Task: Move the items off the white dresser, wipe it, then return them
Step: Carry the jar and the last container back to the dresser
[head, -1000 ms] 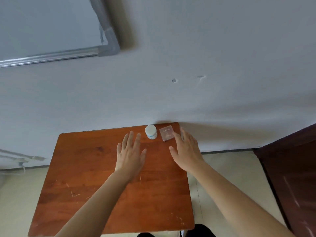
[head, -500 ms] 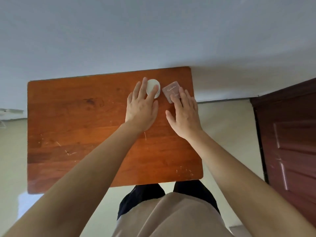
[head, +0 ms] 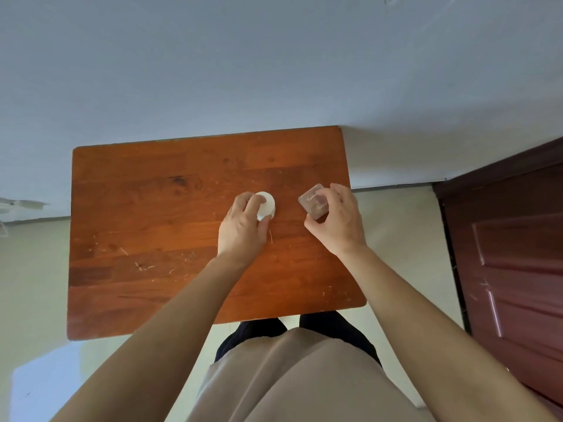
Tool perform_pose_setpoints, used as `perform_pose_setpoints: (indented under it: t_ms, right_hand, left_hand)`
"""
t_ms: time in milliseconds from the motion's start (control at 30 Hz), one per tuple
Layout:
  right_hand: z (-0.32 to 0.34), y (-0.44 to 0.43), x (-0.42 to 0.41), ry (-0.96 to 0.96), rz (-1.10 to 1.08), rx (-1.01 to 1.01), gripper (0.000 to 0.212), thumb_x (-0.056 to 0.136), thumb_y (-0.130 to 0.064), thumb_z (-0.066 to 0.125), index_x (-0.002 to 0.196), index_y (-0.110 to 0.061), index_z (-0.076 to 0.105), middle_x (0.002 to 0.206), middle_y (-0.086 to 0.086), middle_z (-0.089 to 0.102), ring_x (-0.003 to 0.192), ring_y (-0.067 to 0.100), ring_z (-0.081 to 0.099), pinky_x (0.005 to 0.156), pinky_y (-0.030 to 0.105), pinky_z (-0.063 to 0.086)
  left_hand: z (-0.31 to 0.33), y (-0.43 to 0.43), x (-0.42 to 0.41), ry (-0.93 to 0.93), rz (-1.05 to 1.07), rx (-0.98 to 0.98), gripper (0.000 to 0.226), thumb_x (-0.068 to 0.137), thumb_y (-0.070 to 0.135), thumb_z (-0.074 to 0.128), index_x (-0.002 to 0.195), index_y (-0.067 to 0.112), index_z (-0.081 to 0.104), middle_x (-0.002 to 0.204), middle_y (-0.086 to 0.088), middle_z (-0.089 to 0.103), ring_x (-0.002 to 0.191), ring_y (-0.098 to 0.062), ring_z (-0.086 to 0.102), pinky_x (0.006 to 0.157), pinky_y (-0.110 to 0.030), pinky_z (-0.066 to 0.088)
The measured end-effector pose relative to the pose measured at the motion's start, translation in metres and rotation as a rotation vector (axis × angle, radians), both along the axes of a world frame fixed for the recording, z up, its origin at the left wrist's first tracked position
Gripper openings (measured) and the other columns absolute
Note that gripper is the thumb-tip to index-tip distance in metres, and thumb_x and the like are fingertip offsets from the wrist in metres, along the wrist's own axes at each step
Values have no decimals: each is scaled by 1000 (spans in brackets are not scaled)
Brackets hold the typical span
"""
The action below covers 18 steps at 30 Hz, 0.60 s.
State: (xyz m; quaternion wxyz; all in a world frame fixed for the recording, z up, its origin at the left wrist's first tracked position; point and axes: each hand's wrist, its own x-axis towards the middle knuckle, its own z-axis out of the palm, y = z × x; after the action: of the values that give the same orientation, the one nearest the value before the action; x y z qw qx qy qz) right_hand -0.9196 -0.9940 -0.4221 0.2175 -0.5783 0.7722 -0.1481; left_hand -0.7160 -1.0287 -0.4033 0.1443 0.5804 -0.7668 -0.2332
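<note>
Grips a small white round jar in the left hand, fingers curled over the lid from the near side, thumb pressed to its near edge. Cannot tell whether lifted clear of the tabletop or resting on it. Pinches a small square case, brownish under a clear lid with faint script, in the right hand, fingers wrapped over its right edge, thumb at the near corner. Looks tilted and raised off the wood.

Places the jar left and the case right, near each other but apart, both over the right half of the reddish, scratched wooden tabletop, somewhat toward the far side. Beyond that, a pale wall along the far edge, a dark red door at the right, pale floor on either side, beige clothing at the near edge. No white dresser in view, and no cloth.

Reads as a carrying step, with both items taken up from a side surface. Probably the return leg, though cannot confirm that from here. Calls next for a straight lift with both holds firm, jar kept upright, then a turn toward the dresser and a gentle set-down of each. Needs care with the smooth case, likely to slip from so light a pinch.
</note>
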Motion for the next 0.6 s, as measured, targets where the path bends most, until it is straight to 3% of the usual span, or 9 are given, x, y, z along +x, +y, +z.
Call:
perform_pose_setpoints:
  t_ms: [167, 367, 467, 600]
  right_hand:
    - [25, 35, 1, 28, -61, 36, 53, 76, -45, 74, 123, -27, 59, 125, -9, 61, 111, 16, 45, 82, 21, 37]
    - [61, 74, 2, 70, -244, -134, 50, 76, -44, 74, 122, -30, 61, 123, -12, 63, 109, 14, 46, 80, 22, 37]
    - [77, 107, -5, 84, -407, -222, 46, 76, -43, 71, 119, -30, 63, 122, -11, 64, 109, 15, 49, 86, 26, 44]
    - [106, 170, -19, 151, -608, -332, 47, 76, -43, 70, 121, -30, 64, 123, -9, 63, 109, 14, 50, 87, 21, 38]
  left_hand:
    - [28, 10, 26, 48, 31, -92, 39, 83, 24, 73, 116, 10, 57, 120, -9, 58, 97, -29, 61, 61, -27, 46]
    - [65, 1, 0, 222, -28, -124, 45, 82, 29, 75, 119, 14, 55, 123, -6, 54, 101, -15, 54, 70, -19, 44]
    - [82, 9, -30, 311, -148, -98, 45, 81, 29, 76, 120, 15, 56, 125, -4, 52, 104, -9, 50, 75, -14, 43]
    - [108, 37, -68, 426, -358, -82, 43, 80, 26, 77, 117, 15, 58, 125, -2, 51, 109, -13, 53, 83, -21, 51]
